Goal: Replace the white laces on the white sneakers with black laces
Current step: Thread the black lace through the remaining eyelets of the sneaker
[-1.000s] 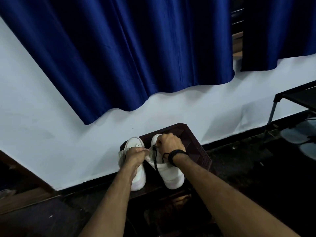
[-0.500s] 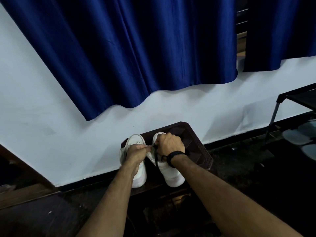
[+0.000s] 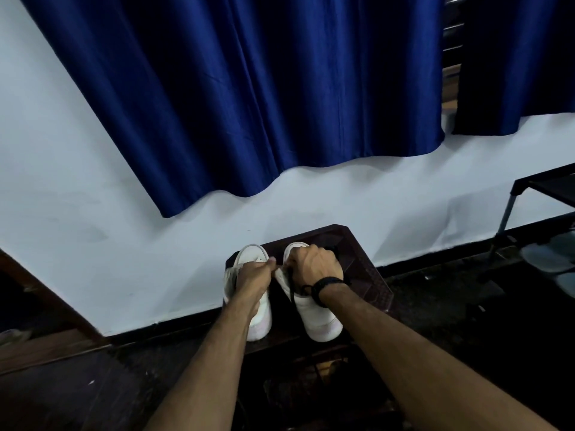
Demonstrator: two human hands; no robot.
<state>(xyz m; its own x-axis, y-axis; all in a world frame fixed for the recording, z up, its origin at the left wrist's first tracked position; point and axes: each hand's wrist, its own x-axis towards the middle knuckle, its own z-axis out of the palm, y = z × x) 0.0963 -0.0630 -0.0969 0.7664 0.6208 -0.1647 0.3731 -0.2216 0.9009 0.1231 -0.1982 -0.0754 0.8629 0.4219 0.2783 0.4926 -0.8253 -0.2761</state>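
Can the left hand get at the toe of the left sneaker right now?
Probably yes: the left hand hovers over that left sneaker, with its toe uncovered just beyond the knuckles, though the fingers are pinching something.

Blue curtain [image 3: 249, 88] hangs over white wall [image 3: 77, 213], dark floor [image 3: 466, 321] below
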